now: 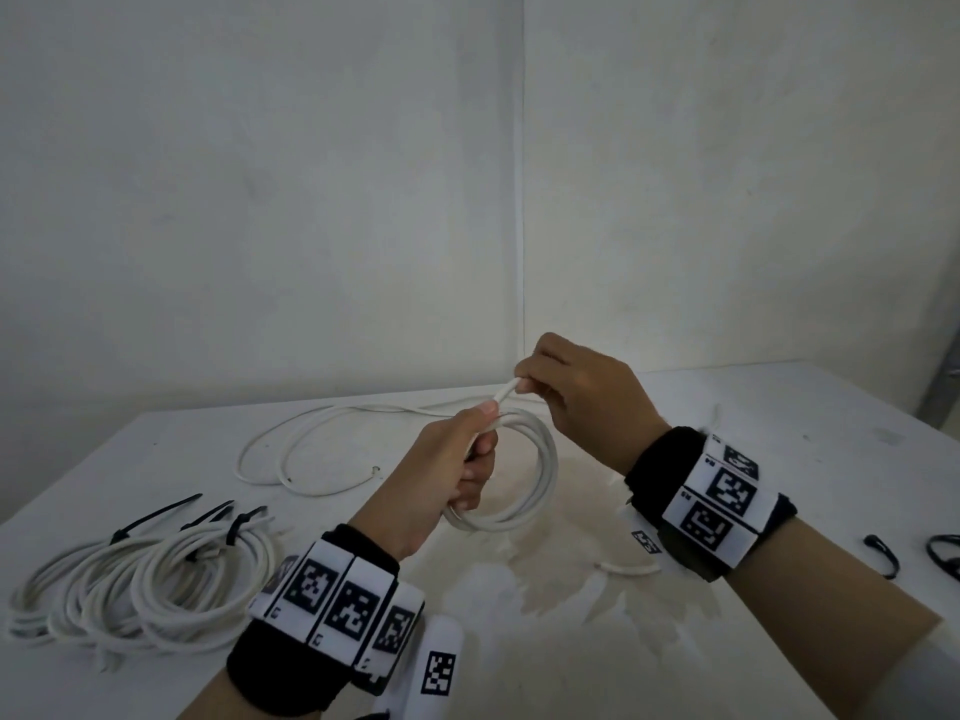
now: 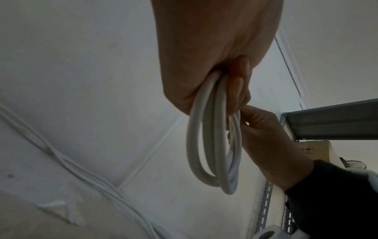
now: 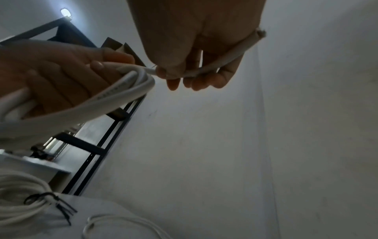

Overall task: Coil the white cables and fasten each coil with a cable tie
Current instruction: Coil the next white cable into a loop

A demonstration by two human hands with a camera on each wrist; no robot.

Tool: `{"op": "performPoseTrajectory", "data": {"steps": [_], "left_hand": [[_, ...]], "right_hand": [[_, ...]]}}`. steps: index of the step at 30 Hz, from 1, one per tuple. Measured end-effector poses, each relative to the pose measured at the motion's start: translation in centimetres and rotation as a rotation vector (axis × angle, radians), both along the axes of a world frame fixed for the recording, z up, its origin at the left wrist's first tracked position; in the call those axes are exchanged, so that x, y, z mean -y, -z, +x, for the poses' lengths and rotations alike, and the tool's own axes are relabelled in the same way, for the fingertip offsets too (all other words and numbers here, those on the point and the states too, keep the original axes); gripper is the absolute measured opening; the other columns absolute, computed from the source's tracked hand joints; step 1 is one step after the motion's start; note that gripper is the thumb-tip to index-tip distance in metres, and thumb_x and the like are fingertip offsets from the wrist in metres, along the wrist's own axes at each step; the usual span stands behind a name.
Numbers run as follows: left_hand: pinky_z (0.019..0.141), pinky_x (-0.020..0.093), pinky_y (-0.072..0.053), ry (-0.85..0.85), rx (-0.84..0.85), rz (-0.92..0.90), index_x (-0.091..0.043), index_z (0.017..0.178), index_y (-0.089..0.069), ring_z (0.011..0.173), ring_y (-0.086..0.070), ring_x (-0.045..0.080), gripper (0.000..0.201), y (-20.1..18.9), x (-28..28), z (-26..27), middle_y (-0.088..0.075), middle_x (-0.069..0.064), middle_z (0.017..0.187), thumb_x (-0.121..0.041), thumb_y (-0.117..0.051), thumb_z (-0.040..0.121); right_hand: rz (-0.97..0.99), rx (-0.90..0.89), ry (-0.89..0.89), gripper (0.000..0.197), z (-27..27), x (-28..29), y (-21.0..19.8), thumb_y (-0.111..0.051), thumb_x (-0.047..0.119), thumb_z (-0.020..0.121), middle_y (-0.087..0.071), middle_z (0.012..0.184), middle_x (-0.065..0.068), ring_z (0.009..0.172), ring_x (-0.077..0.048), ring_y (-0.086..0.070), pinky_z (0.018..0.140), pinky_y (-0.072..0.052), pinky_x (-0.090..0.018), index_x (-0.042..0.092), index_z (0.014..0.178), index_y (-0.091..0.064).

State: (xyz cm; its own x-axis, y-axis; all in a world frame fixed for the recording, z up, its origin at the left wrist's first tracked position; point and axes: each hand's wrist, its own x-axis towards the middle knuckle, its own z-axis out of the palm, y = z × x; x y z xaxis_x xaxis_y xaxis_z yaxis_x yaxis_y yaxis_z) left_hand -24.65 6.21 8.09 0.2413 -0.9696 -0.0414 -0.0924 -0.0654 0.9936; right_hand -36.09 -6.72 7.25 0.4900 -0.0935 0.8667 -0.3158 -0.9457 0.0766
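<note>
Here, a white cable coil (image 1: 519, 459) is held up above the middle of the desk (image 1: 779, 511), clear of its surface. The left hand (image 1: 447, 475) is closed around one side of the coil, the fingers curled over several loops gathered in the palm and the thumb laid along the top. From the left wrist view, the loops (image 2: 214, 145) are seen hanging down out of the fist as a bundle of three or four turns. The free end of the cable (image 1: 506, 391) is pinched by the right hand (image 1: 576, 402) just beyond the left thumb; in the right wrist view the cable end (image 3: 231, 56) is seen running across the curled fingers, its cut tip poking out past the hand.

Toward the far edge of the desk, behind the hands, a loose white cable (image 1: 291, 454) is spread in wide, uncoiled curves. Near the left edge, a group of finished coils (image 1: 145, 584) is laid overlapping, each fastened with a black cable tie (image 1: 156, 517) whose tail sticks up and away. At the right edge, loose black cable ties (image 1: 883, 556) are laid flat on the surface, well apart from the held coil. Marker bands (image 1: 717, 506) are worn on both wrists.
</note>
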Motion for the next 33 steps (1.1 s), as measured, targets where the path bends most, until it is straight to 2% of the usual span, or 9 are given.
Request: {"op": "performPoseTrajectory", "data": {"steps": [5,10,14,20,21,25,27,30,33], "left_hand": [[0.042,0.019,-0.02,0.048,0.011,0.001,-0.017,0.06,-0.034,0.036,-0.017,0.006,0.044,-0.9,0.4,-0.5,-0.026,-0.008,0.043,-0.04,-0.032,0.097],[0.043,0.018,-0.021,0.065,0.027,-0.026,-0.016,0.061,-0.033,0.038,-0.017,0.007,0.044,-1.2,0.7,-0.9,-0.026,-0.008,0.043,-0.039,-0.031,0.098],[0.041,0.017,-0.02,0.058,0.004,-0.035,-0.017,0.06,-0.031,0.038,-0.016,0.006,0.044,-1.2,0.9,-1.1,-0.024,-0.008,0.043,-0.038,-0.032,0.097],[0.042,0.02,-0.018,-0.011,-0.018,-0.032,-0.016,0.057,-0.03,0.036,-0.017,0.006,0.045,-0.5,1.1,-0.5,-0.024,-0.008,0.041,-0.036,-0.035,0.097],[0.042,0.021,-0.018,-0.021,-0.039,-0.03,-0.016,0.056,-0.03,0.035,-0.016,0.007,0.045,-0.4,1.1,-0.4,-0.023,-0.008,0.04,-0.035,-0.035,0.096],[0.041,0.021,-0.016,-0.055,-0.121,-0.033,-0.017,0.055,-0.028,0.033,-0.015,0.007,0.045,0.2,1.1,-0.3,-0.021,-0.008,0.038,-0.034,-0.036,0.096],[0.04,0.021,-0.016,-0.058,-0.133,-0.04,-0.016,0.055,-0.027,0.034,-0.014,0.006,0.045,0.4,1.1,-0.2,-0.021,-0.008,0.039,-0.033,-0.036,0.096],[0.04,0.02,-0.016,-0.06,-0.161,-0.063,-0.016,0.055,-0.027,0.033,-0.014,0.006,0.045,0.5,1.0,0.0,-0.021,-0.009,0.039,-0.033,-0.036,0.096],[0.038,0.019,-0.015,-0.077,-0.231,-0.107,-0.017,0.054,-0.028,0.032,-0.014,0.005,0.045,0.4,1.0,0.5,-0.021,-0.009,0.038,-0.032,-0.036,0.095]], "right_hand": [[0.024,-0.004,0.023,0.022,-0.3,0.2,-1.5,-0.046,0.017,0.084,-0.059,0.063,-0.001,0.043,-0.021,-0.051,0.036,-0.034,-0.021,0.011,0.072,-0.064],[0.095,0.022,0.017,0.025,-0.6,0.6,-2.4,-0.045,0.019,0.084,-0.06,0.062,-0.001,0.042,-0.024,-0.05,0.036,-0.037,-0.024,0.01,0.073,-0.065],[0.136,0.023,0.048,0.024,-0.6,0.7,-2.2,-0.046,0.02,0.083,-0.061,0.062,0.0,0.045,-0.023,-0.052,0.044,-0.032,-0.019,0.01,0.073,-0.065],[0.34,-0.068,0.0,0.044,-0.8,0.2,-1.0,-0.039,0.038,0.085,-0.055,0.075,-0.007,0.06,-0.02,-0.048,0.054,-0.03,-0.024,0.006,0.083,-0.069],[0.361,-0.065,-0.013,0.042,-0.7,0.0,-0.7,-0.042,0.037,0.085,-0.052,0.075,-0.008,0.063,-0.018,-0.045,0.057,-0.029,-0.02,0.005,0.083,-0.07],[0.559,-0.085,-0.014,0.026,-0.4,-0.8,0.2,-0.054,0.025,0.09,-0.035,0.066,0.011,0.072,-0.017,-0.04,0.06,-0.028,-0.015,0.007,0.093,-0.072],[0.601,-0.076,0.003,0.02,-0.4,-1.0,0.5,-0.057,0.02,0.09,-0.039,0.064,0.01,0.07,-0.016,-0.043,0.059,-0.027,-0.018,0.008,0.092,-0.073],[0.698,-0.002,-0.049,0.018,-0.4,-1.5,0.7,-0.057,0.015,0.09,-0.049,0.068,0.007,0.062,-0.003,-0.047,0.062,-0.034,-0.01,0.005,0.092,-0.072],[0.945,-0.01,-0.129,0.034,-0.5,-2.5,0.4,-0.042,0.025,0.097,-0.054,0.079,0.001,0.076,-0.002,-0.053,0.075,-0.039,-0.01,0.002,0.098,-0.067]]}}
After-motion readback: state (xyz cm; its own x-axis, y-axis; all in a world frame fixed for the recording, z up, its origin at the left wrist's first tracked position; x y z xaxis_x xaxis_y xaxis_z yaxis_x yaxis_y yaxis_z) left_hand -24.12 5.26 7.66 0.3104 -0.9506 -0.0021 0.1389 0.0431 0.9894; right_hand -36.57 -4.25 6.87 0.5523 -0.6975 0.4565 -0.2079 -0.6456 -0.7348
